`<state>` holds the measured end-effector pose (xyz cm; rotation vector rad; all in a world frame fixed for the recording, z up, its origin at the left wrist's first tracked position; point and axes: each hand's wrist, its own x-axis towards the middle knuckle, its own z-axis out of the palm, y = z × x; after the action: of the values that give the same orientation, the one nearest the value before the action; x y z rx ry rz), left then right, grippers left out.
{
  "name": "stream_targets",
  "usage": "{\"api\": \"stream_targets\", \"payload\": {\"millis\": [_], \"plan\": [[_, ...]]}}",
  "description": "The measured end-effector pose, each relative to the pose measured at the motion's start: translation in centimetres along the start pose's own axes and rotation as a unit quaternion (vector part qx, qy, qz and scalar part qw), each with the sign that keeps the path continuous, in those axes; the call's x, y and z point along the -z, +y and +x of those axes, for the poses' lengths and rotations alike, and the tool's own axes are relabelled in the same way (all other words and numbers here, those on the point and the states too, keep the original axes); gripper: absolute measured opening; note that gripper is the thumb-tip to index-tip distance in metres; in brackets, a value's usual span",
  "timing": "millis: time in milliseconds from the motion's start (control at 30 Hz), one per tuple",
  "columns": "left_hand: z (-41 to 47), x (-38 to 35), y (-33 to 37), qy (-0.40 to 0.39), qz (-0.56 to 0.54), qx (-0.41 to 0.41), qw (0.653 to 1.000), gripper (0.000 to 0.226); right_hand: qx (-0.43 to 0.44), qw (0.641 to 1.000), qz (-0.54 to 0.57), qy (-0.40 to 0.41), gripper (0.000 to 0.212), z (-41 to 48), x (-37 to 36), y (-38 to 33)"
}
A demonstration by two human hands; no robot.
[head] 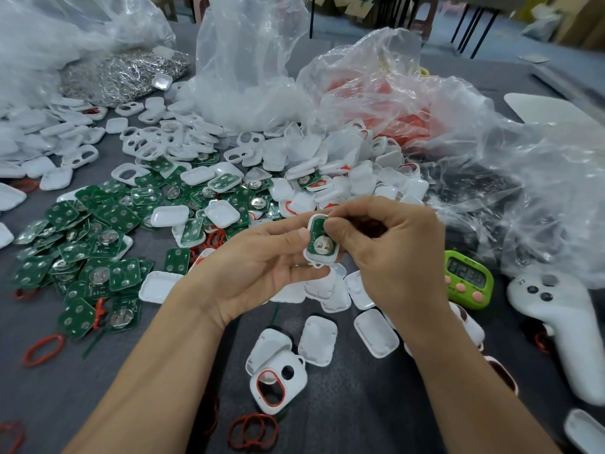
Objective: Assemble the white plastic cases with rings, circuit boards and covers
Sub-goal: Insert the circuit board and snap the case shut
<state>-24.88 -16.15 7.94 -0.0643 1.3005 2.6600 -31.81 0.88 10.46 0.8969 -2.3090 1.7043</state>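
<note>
Two hands meet at centre frame: my left hand [262,257] grips a white case [315,220] holding a circuit board [319,235], my right hand [389,250] pinches its top; a clear bag [376,70] above holds red rings [393,122].

A dark grey worktop [360,404] fills most of the frame under soft, even light, and past its far edge, upper right, thin black metal legs [471,31] stand on a pale floor [510,37] near brown cardboard boxes [582,24].
</note>
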Motion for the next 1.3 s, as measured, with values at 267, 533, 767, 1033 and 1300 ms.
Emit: {"api": "stream_targets", "payload": {"millis": [267,533,767,1033,1300], "plan": [[0.0,0.1,0.0,-0.001,-0.017,0.0,1.0,0.041,0.041,0.996,-0.069,0.049,0.008,-0.5,-0.7,-0.1],[0.0,0.0,0.0,0.005,-0.014,-0.01,1.0,0.038,0.084,0.985,-0.11,0.105,0.01,-1.2,-1.5,-0.6],[0.0,0.0,0.1,0.001,-0.015,-0.011,1.0,0.04,0.075,0.985,-0.117,0.104,0.011,-1.3,-1.7,-0.7],[0.1,0.2,0.2,-0.018,-0.034,-0.014,0.999,0.043,-0.045,0.994,-0.013,0.103,0.017,-0.6,-1.3,-0.3],[0.1,0.2,0.2,-0.004,-0.033,-0.01,0.999,0.045,-0.215,0.941,0.24,-0.104,0.026,0.5,-0.1,0.0]]}}
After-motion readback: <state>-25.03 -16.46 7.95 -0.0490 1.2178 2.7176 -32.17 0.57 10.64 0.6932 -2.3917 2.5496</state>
